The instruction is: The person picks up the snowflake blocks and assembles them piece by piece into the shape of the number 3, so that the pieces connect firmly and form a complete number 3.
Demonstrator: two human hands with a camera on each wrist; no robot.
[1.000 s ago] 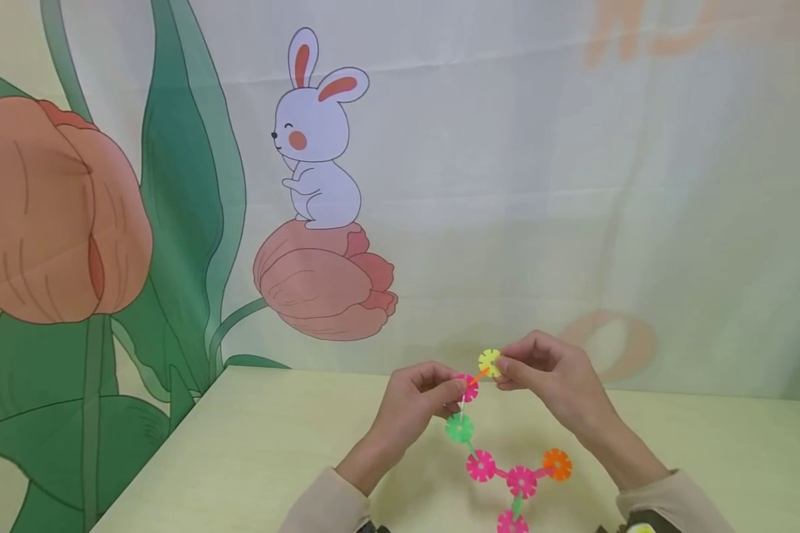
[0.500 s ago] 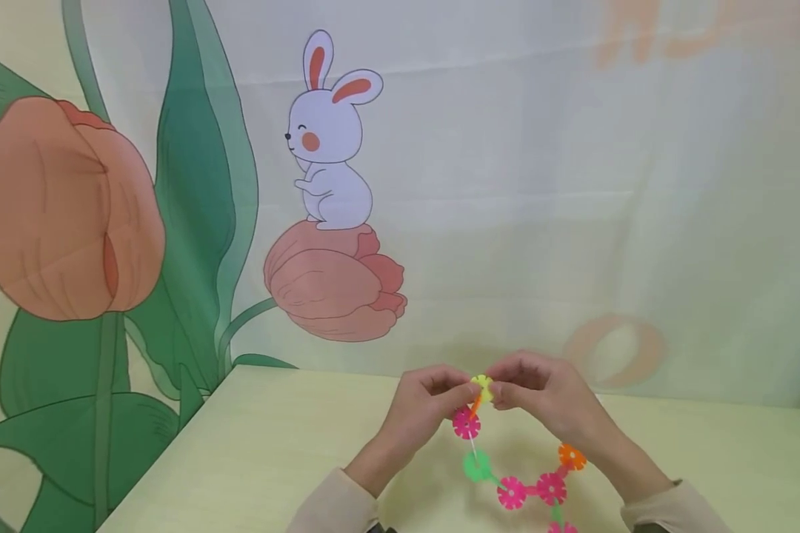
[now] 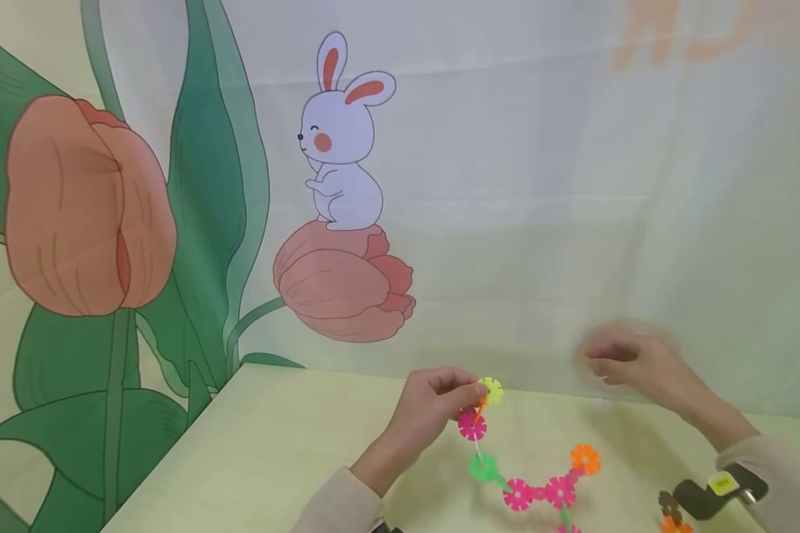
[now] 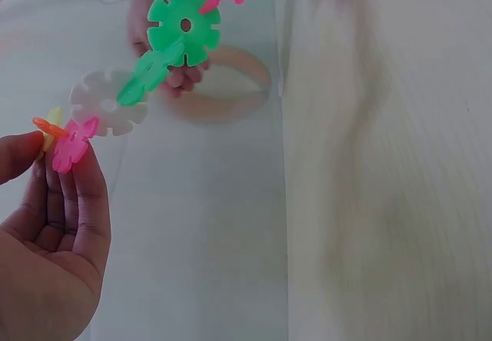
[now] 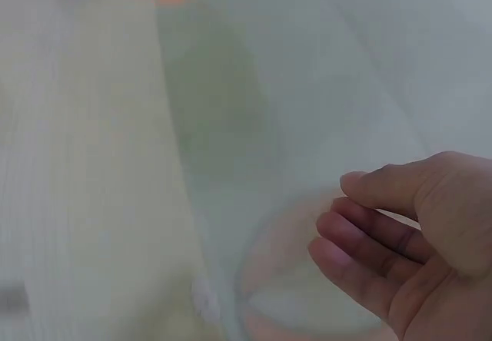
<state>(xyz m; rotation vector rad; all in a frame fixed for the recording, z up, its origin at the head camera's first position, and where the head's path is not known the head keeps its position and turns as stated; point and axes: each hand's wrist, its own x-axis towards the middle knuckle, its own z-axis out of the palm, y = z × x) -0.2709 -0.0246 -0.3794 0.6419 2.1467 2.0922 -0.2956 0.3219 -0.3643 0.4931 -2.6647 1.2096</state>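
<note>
Plastic snowflake-disc chain (image 3: pixel 507 474) is now held up by the left hand (image 3: pixel 433 403) alone, pinched at its yellow disc (image 3: pixel 491 391) above the table (image 3: pixel 273 451), since the right hand (image 3: pixel 630 363) has been drawn away, loosely curled and empty, so that joint seems finished.

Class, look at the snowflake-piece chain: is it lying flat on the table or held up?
Held up at one end: the left hand pinches the chain near its top.
</note>
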